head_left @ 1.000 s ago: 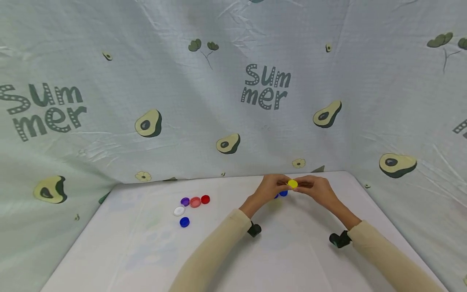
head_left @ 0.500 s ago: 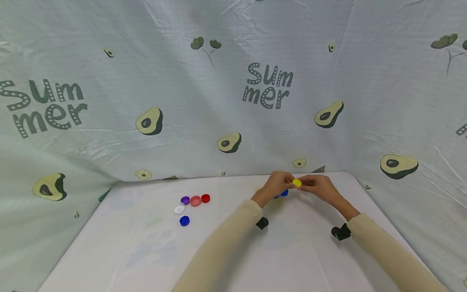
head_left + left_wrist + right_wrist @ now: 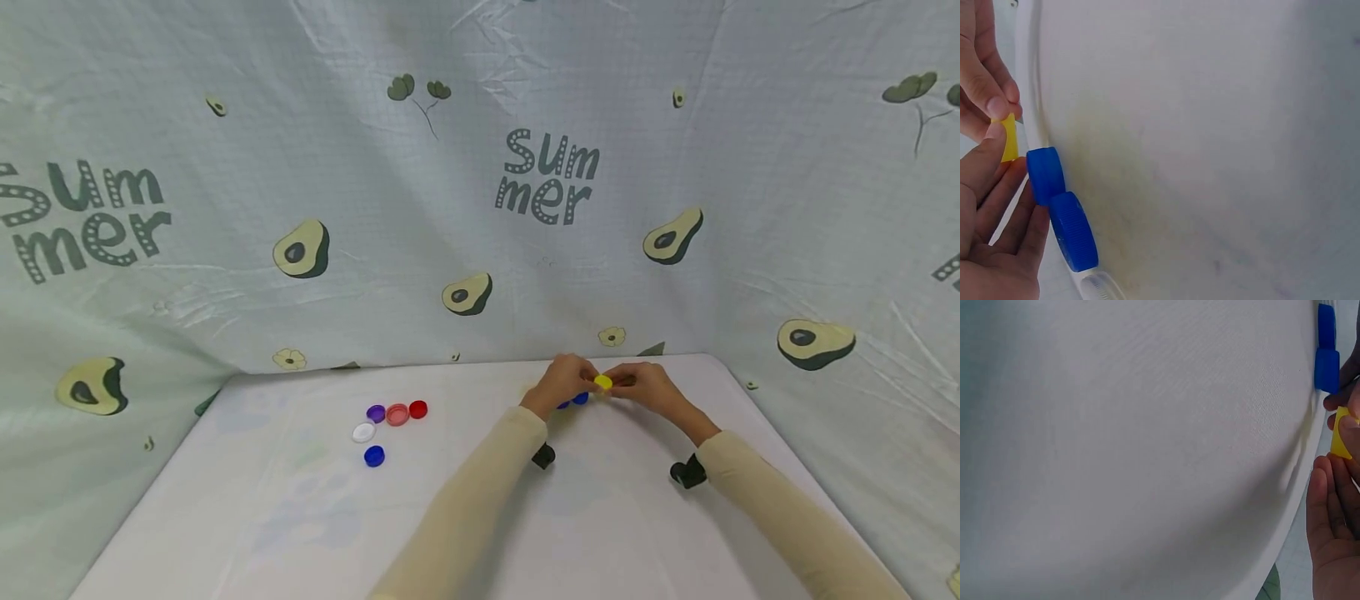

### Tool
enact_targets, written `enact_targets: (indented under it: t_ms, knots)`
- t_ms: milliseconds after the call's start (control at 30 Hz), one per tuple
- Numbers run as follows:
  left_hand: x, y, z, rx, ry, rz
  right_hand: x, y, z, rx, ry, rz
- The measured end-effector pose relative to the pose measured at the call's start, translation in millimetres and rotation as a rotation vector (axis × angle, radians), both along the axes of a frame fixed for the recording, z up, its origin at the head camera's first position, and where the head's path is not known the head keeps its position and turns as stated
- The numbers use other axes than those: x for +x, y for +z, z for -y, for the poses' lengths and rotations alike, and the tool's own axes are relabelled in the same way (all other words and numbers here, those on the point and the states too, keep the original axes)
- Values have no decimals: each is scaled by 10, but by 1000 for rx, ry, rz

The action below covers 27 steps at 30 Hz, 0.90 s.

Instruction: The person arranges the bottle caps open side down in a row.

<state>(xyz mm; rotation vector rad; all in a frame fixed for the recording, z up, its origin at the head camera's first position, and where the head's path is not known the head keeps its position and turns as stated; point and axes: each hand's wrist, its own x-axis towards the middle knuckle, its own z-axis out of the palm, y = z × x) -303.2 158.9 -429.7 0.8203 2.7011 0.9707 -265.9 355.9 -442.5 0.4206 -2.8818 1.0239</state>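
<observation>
A small yellow bottle cap (image 3: 603,382) is pinched between both hands near the far edge of the table. My left hand (image 3: 561,387) grips it from the left with thumb and fingers. From the other side my right hand (image 3: 652,388) pinches the same cap, as the yellow cap (image 3: 1339,436) in the right wrist view also shows. Two blue bottle caps stand side by side close to the left fingers: one blue cap (image 3: 1046,175) nearer the fingertips, the other blue cap (image 3: 1074,232) beside it. A clear cap (image 3: 1099,287) shows partly at the bottom of the left wrist view.
Left of the hands lie a purple cap (image 3: 376,413), a pink cap (image 3: 397,414), a red cap (image 3: 418,409), a white cap (image 3: 363,432) and a blue cap (image 3: 374,456) on the white table (image 3: 315,500). A printed curtain (image 3: 375,208) hangs right behind the table.
Both hands shifted slightly right with the yellow cap, then came back a little left and lower. The cap stays pinched throughout, and the caps at the left have not been moved.
</observation>
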Motion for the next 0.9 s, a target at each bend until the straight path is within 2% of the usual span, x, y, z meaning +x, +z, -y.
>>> enact_targets:
  t_ms: [133,267,533,800,900]
  knots:
    - [-34,-77,17,4,-4,2,-16,-34,35,-3,12,9]
    - [-45,-98,27,4,-2,-1,-42,-49,53,10,23,11]
    - [-17,-58,12,-29,24,26,-99,-56,24,50,59,-29]
    - [-28,-29,72,-98,5,33,-121,-79,53,54,69,9]
    - [-25,-40,100,-91,6,24,-139,-95,57,56,85,24]
